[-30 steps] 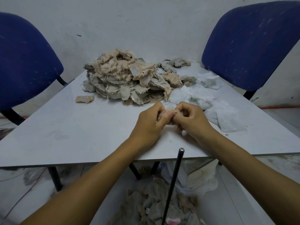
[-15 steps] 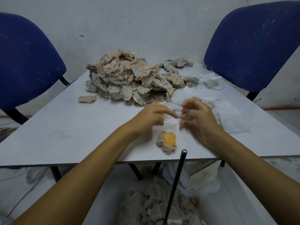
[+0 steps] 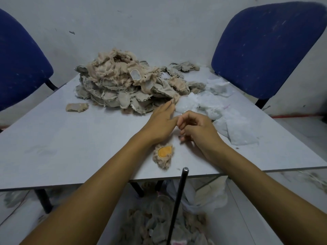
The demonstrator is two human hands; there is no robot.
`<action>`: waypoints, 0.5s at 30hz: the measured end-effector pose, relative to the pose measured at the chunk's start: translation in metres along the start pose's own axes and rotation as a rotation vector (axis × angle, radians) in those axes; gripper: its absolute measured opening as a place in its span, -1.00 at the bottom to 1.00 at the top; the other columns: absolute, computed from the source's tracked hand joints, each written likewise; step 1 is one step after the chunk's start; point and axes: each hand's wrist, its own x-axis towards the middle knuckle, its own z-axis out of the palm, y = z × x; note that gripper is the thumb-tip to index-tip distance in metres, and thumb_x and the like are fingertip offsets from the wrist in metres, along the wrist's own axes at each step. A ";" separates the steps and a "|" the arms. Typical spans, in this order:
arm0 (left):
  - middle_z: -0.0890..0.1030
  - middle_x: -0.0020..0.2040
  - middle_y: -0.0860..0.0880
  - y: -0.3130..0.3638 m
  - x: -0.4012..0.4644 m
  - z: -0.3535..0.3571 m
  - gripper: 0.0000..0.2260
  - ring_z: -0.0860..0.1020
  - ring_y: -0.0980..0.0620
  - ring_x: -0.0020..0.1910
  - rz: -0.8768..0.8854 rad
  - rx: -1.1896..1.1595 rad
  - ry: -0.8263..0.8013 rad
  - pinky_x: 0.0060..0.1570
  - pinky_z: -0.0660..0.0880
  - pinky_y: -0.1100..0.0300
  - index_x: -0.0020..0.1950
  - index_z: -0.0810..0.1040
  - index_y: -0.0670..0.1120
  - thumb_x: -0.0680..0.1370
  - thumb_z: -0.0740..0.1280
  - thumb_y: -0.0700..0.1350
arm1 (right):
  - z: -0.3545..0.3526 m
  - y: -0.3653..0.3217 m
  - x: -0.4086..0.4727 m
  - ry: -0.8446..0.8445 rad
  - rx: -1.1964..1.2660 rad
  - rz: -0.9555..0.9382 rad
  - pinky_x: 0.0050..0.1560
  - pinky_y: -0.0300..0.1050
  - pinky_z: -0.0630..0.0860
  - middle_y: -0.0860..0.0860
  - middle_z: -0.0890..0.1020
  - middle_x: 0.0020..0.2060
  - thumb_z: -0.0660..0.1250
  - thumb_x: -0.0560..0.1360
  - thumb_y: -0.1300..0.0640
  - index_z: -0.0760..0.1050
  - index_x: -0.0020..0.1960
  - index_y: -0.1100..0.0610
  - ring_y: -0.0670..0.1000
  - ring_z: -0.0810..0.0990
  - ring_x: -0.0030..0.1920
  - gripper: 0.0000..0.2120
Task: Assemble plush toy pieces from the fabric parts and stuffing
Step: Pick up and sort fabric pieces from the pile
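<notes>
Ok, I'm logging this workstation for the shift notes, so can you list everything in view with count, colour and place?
table: one, pale grey, centre, carries the work.
fabric pile: one heap, beige and grey, far middle of the table.
loose fabric piece: one, beige, alone on the table left of the heap.
white sheets: several, white, right side of the table.
finished plush piece: one, beige with an orange patch, near edge between the forearms.
chairs: two, blue, at the far left and far right.
metal rod: one, dark, upright in front of the near edge.
scraps below: a heap, grey-beige, under the table.
left hand: fingers straight, reaching to the heap.
right hand: fingers curled; whether it holds anything cannot be told.
</notes>
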 end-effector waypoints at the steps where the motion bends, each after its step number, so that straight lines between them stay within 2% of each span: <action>1: 0.12 0.61 0.00 0.000 -0.002 0.000 -0.51 0.07 0.05 0.58 0.026 -0.063 0.071 0.53 0.01 0.18 0.60 0.18 -0.07 0.68 0.16 0.00 | 0.000 0.001 0.000 0.014 -0.009 -0.003 -0.31 -0.07 0.57 -0.08 0.55 -0.37 0.13 0.39 0.56 0.53 -0.24 0.16 -0.02 0.52 -0.41 -0.64; 2: 0.27 0.56 -0.01 0.000 -0.005 0.001 -0.55 0.21 0.06 0.54 0.053 -0.133 0.172 0.50 0.11 0.20 0.54 0.32 -0.08 0.66 0.23 -0.03 | 0.000 0.002 0.001 0.037 -0.015 -0.005 -0.28 -0.05 0.59 -0.05 0.55 -0.30 0.15 0.41 0.55 0.54 -0.21 0.14 0.00 0.53 -0.37 -0.64; 4: 0.57 0.33 0.02 0.001 -0.013 0.001 -0.71 0.49 0.10 0.32 0.109 -0.248 0.405 0.36 0.37 0.19 0.32 0.59 -0.08 0.61 0.33 -0.10 | 0.000 0.002 0.002 0.102 -0.009 -0.008 -0.24 -0.06 0.63 0.04 0.52 -0.11 0.20 0.46 0.50 0.54 -0.09 0.08 0.06 0.55 -0.23 -0.65; 6: 0.69 0.04 0.09 0.001 -0.022 -0.003 -0.87 0.62 0.15 0.06 0.115 -0.377 0.527 0.15 0.53 0.16 0.07 0.70 -0.03 0.56 0.41 -0.13 | 0.000 0.002 0.002 0.156 -0.030 -0.024 -0.17 -0.06 0.66 0.08 0.47 0.07 0.23 0.52 0.44 0.51 0.05 -0.05 0.09 0.57 -0.08 -0.61; 8: 0.69 -0.15 0.11 -0.002 -0.028 -0.011 -0.91 0.65 0.14 -0.09 0.112 -0.503 0.528 0.01 0.58 0.18 -0.09 0.67 0.02 0.51 0.46 -0.19 | 0.000 0.002 0.001 0.159 -0.104 -0.066 -0.10 -0.04 0.68 0.06 0.42 0.19 0.24 0.54 0.39 0.47 0.18 -0.17 0.08 0.59 0.00 -0.53; 11: 0.62 -0.16 -0.01 -0.008 -0.035 -0.022 -0.79 0.62 0.03 -0.12 0.090 -0.695 0.502 -0.11 0.62 0.12 -0.12 0.55 -0.04 0.48 0.46 -0.34 | 0.001 0.001 -0.003 0.082 -0.246 -0.152 -0.12 -0.06 0.68 -0.02 0.44 0.21 0.34 0.57 0.26 0.42 0.31 -0.25 -0.03 0.62 -0.02 -0.52; 13: 0.55 -0.15 -0.06 -0.007 -0.042 -0.024 -0.76 0.61 0.07 -0.19 0.026 -0.804 0.462 -0.24 0.61 0.17 -0.09 0.51 -0.06 0.49 0.41 -0.40 | 0.001 0.000 -0.004 0.022 -0.269 -0.173 -0.18 -0.06 0.67 -0.03 0.54 0.11 0.41 0.55 0.18 0.47 0.28 -0.20 -0.03 0.64 -0.07 -0.60; 15: 0.53 -0.16 -0.06 -0.006 -0.047 -0.024 -0.72 0.63 0.11 -0.23 -0.024 -0.857 0.394 -0.27 0.61 0.19 -0.03 0.54 -0.05 0.50 0.35 -0.44 | 0.001 -0.002 -0.005 -0.011 -0.240 -0.177 -0.22 -0.05 0.66 -0.02 0.62 -0.05 0.44 0.53 0.17 0.55 0.18 -0.09 0.01 0.65 -0.11 -0.72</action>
